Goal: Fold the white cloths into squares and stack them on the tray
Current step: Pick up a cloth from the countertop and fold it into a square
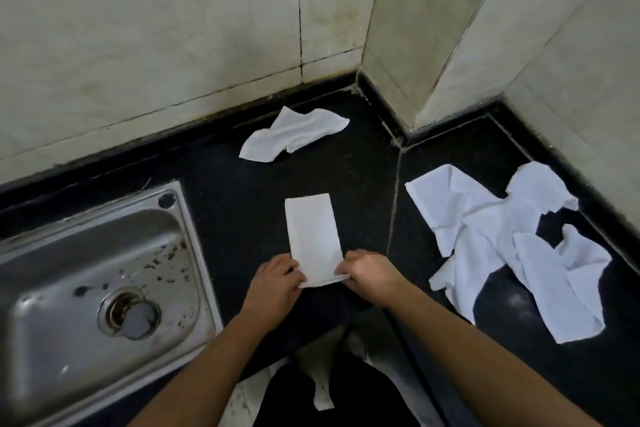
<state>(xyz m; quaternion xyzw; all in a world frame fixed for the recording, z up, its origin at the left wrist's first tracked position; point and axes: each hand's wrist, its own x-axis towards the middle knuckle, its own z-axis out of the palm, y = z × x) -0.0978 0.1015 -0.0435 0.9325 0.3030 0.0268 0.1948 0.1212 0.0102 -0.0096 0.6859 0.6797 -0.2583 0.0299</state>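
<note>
A white cloth folded into a long narrow rectangle [313, 236] lies on the black counter in front of me, its length running away from me. My left hand [275, 282] pinches its near left corner and my right hand [369, 277] pinches its near right corner, and the near edge is slightly lifted. A crumpled white cloth [294, 135] lies near the back wall. A loose heap of several unfolded white cloths [502, 243] spreads over the counter to the right. No tray is in view.
A stained steel sink [93, 288] with a drain is set into the counter at the left. Tiled walls [173, 45] close the back and the right corner. The black counter [235, 191] has its front edge right below my forearms.
</note>
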